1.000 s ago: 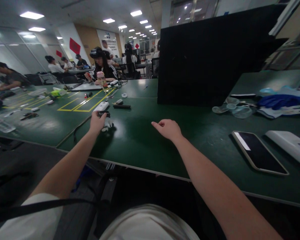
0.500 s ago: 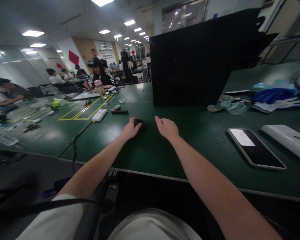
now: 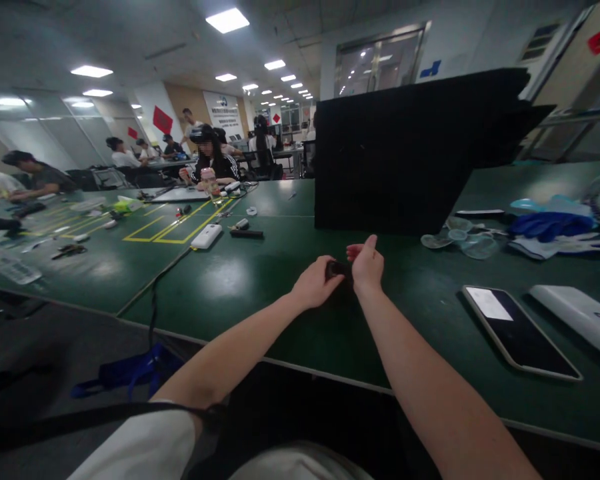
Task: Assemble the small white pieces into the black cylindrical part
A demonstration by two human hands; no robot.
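My left hand (image 3: 314, 285) is closed around a small black object (image 3: 336, 269) just above the green table (image 3: 260, 293). My right hand (image 3: 366, 265) meets it from the right, fingers partly curled against the same black object. Both hands sit in front of a tall black panel (image 3: 405, 153). What the black object is I cannot make out.
A phone (image 3: 517, 330) and a white flat device (image 3: 577, 313) lie to the right. Blue gloves (image 3: 550, 223) and clear plastic lids (image 3: 463, 240) sit behind them. A white box (image 3: 207, 236) with a cable lies left. Other people sit at the far tables (image 3: 210, 157).
My left hand picked up the small black object at the left and carried it rightward to the middle. My right hand turned and came up against it.
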